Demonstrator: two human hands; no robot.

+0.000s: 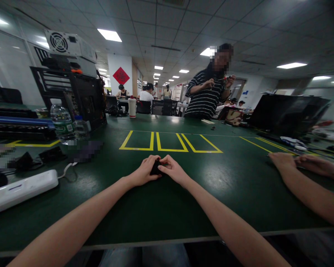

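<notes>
Both my hands meet over the green table [156,211], closed round a small black object [156,168]. My left hand [145,171] grips it from the left, fingers over its top and thumb along its near side. From the right, my right hand [174,170] pinches it between thumb and bent fingers. Most of the object is hidden by the fingers, so its kind cannot be told. Just beyond the hands lie yellow tape outlines [172,150] on the tabletop.
On the left are a white power strip [25,189], a water bottle [61,122] and an open computer case [86,96]. A co-worker's hands [284,161] rest at the right. Beyond the table stands a person in a striped shirt [204,92]; a monitor [286,113] is at the back right.
</notes>
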